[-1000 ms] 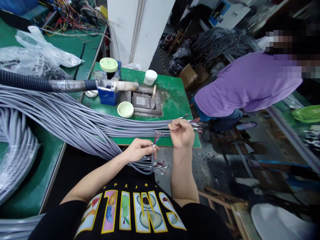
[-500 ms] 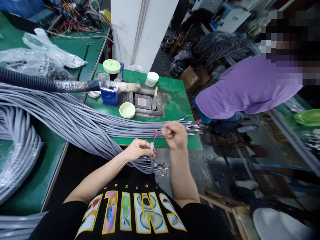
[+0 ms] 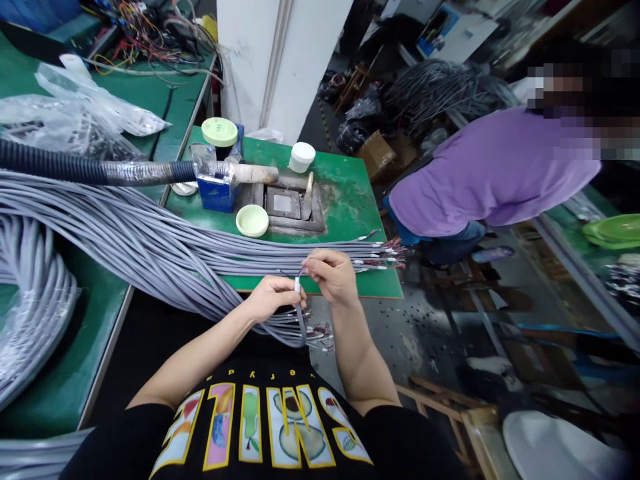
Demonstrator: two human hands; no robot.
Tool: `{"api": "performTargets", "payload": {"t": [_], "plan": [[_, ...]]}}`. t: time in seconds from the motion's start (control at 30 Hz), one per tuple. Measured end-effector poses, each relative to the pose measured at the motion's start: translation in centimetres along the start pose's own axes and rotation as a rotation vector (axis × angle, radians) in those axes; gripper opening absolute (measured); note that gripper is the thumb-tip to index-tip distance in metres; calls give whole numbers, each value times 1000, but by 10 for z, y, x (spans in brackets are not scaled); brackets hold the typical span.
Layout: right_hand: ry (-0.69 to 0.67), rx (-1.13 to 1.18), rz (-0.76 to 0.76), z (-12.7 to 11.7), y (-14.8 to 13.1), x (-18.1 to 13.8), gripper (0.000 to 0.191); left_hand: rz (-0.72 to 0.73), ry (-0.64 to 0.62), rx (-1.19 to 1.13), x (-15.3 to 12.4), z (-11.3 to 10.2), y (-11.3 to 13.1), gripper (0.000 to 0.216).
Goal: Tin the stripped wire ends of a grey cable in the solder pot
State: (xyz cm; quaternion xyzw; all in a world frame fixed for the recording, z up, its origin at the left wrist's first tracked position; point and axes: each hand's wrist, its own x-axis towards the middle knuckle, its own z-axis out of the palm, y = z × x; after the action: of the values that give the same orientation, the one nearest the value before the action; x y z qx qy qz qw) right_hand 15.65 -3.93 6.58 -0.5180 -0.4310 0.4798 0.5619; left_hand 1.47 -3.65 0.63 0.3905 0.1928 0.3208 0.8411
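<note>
My left hand (image 3: 275, 297) is closed around a grey cable (image 3: 302, 323) just below its white-wrapped end, which points up. Thin wires (image 3: 301, 271) come out of that end, and my right hand (image 3: 333, 273) pinches them between thumb and fingertips. Part of the wires is hidden by those fingers. Behind both hands, a thick bundle of grey cables (image 3: 225, 250) lies across the green table, its stripped reddish wire ends (image 3: 395, 250) at the right. More cable ends (image 3: 320, 333) hang below my hands.
On the green table (image 3: 350, 187) sit a square metal pot (image 3: 285, 202), a spatula-like tool (image 3: 309, 197), a pale green bowl (image 3: 253, 221) and a white tub (image 3: 302, 157). A ribbed hose (image 3: 90, 162) comes in from the left. A person in purple (image 3: 495, 173) bends at the right.
My right hand has moved left and down from beside the cable end and has closed on its thin wires. My left hand still grips the cable, shifted slightly left.
</note>
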Motion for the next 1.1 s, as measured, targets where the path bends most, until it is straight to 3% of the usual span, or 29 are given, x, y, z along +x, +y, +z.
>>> {"api": "performTargets", "payload": {"t": [0.1,0.23,0.4,0.53,0.63,0.87,1.1], "plan": [[72,-70,-134,-4,9,-3,12,17,53,-136,2,-3,-1,40],[115,-336,-399,-13,13,-13,10,14,107,-271,3,-6,3,42],[-170,-754,-824,-17,15,-25,31,29,172,-339,5,-7,10,41],[-302,-836,-996,-10,20,-18,34,78,186,-380,5,-4,17,38],[-290,-714,-994,0,22,-7,34,146,237,-354,3,-2,26,36],[14,-70,-722,18,36,11,24,250,318,7,-9,-1,49,33],[70,153,-460,18,49,11,24,462,608,106,-7,-22,61,29]]}}
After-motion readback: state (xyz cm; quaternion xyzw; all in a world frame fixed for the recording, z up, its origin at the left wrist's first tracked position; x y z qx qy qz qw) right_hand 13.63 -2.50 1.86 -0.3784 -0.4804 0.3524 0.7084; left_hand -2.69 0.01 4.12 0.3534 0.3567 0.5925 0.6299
